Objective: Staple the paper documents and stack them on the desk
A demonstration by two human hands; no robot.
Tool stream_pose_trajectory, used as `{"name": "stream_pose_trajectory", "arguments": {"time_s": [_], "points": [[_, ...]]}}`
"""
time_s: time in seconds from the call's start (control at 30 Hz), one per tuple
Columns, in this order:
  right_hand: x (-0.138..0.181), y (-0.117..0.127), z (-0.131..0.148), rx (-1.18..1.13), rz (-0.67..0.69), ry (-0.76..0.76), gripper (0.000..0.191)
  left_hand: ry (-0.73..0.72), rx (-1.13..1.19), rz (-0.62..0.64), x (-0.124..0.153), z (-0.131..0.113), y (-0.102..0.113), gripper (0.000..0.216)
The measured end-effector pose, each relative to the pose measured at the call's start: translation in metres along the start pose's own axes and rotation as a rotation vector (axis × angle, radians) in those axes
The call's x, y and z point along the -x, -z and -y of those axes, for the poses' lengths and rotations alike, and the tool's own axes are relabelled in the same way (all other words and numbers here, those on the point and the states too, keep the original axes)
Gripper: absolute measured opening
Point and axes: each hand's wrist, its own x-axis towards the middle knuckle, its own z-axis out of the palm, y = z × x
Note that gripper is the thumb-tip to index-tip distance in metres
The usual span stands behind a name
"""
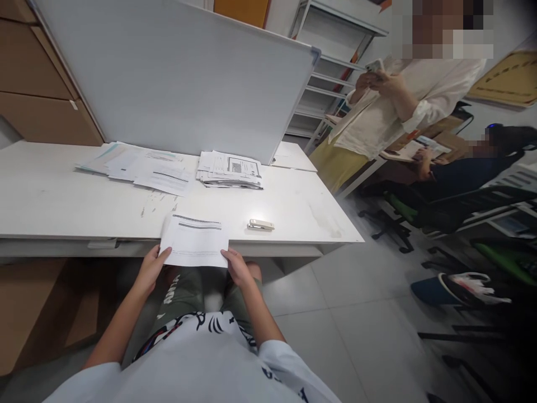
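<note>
I hold a thin set of printed paper sheets over the front edge of the white table. My left hand pinches the sheets' lower left corner. My right hand grips the lower right corner. A small white stapler lies on the table just right of the sheets, apart from both hands.
A stack of printed papers and a fanned spread of loose sheets lie farther back, before a leaning whiteboard. To the right a person stands with a phone, and another person sits among office chairs. White shelving stands behind.
</note>
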Motion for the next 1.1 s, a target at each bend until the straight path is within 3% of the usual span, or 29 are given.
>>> {"name": "stream_pose_trajectory", "arguments": {"time_s": [0.3,0.5,0.63,0.8,0.93,1.1], "points": [[-0.004,0.010,-0.014,0.139,-0.168,0.033,0.038,-0.054,0.104,-0.099,-0.010,0.017,0.000,0.065],[0.000,0.012,-0.010,0.327,-0.275,0.183,0.044,0.016,-0.008,0.077,-0.005,0.011,-0.004,0.063],[-0.002,0.008,0.023,0.584,-0.213,0.413,0.034,-0.189,-0.098,0.089,-0.019,-0.006,-0.011,0.055],[-0.026,0.008,0.063,0.789,-0.205,0.587,0.031,-0.497,-0.202,0.063,-0.065,-0.025,-0.032,0.036],[-0.053,0.019,0.064,0.673,-0.194,0.652,0.025,-0.542,-0.307,0.052,-0.081,-0.027,-0.054,0.034],[-0.064,0.031,0.062,0.522,-0.281,0.678,0.024,-0.642,-0.157,0.158,-0.075,-0.024,-0.074,0.037]]}}
